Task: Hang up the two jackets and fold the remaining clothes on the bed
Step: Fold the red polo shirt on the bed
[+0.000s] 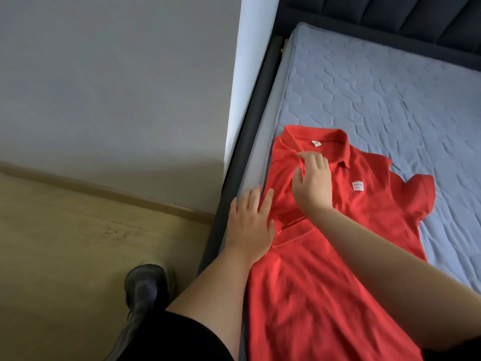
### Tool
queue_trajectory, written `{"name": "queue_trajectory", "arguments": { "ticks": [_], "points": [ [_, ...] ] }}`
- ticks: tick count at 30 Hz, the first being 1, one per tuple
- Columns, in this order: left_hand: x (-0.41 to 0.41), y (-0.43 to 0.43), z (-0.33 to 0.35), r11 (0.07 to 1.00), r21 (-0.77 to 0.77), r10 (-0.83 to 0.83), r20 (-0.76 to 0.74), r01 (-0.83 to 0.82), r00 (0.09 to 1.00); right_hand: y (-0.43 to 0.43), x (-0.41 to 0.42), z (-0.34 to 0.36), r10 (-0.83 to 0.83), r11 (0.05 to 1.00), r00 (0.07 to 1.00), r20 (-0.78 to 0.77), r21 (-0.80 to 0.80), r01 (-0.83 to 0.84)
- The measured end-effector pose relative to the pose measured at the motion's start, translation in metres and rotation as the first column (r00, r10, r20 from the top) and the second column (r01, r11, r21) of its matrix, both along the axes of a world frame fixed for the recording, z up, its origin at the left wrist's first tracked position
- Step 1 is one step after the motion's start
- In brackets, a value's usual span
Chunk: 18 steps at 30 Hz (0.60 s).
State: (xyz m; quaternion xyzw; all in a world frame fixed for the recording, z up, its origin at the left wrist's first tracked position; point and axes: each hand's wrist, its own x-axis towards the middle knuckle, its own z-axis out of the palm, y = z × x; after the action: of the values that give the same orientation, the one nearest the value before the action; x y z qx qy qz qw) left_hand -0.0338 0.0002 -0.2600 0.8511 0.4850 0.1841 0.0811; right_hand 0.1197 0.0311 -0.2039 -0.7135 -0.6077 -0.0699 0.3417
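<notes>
A red polo shirt (364,217) lies front up on the grey-blue quilted mattress (377,95), collar toward the headboard, with a small white logo on the chest. Its left sleeve is folded inward over the body; its right sleeve spreads out flat. My left hand (251,221) lies flat with straight fingers on the shirt's left edge, at the mattress border. My right hand (313,182) rests on the folded part just below the collar, fingers slightly bent and pressing the cloth. No jackets are in view.
The dark bed frame (234,178) runs along the mattress's left side, with a dark padded headboard (390,14) at the top. A grey wall (117,87) and wooden floor (78,243) lie to the left. My dark shoe (144,285) stands on the floor beside the bed.
</notes>
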Motion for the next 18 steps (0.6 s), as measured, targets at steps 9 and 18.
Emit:
{"name": "queue_trajectory", "arguments": {
  "ticks": [9, 18],
  "points": [
    [0.002, -0.003, -0.009, 0.983, -0.163, 0.048, -0.229, -0.087, 0.972, -0.071, 0.037, -0.045, 0.201, 0.807, 0.939, 0.277, -0.590, 0.001],
    [0.067, -0.037, 0.007, 0.984, -0.146, -0.135, -0.270, 0.098, 0.953, -0.119, 0.108, -0.023, -0.336, 0.892, 0.937, -0.094, -0.352, 0.284]
  ]
}}
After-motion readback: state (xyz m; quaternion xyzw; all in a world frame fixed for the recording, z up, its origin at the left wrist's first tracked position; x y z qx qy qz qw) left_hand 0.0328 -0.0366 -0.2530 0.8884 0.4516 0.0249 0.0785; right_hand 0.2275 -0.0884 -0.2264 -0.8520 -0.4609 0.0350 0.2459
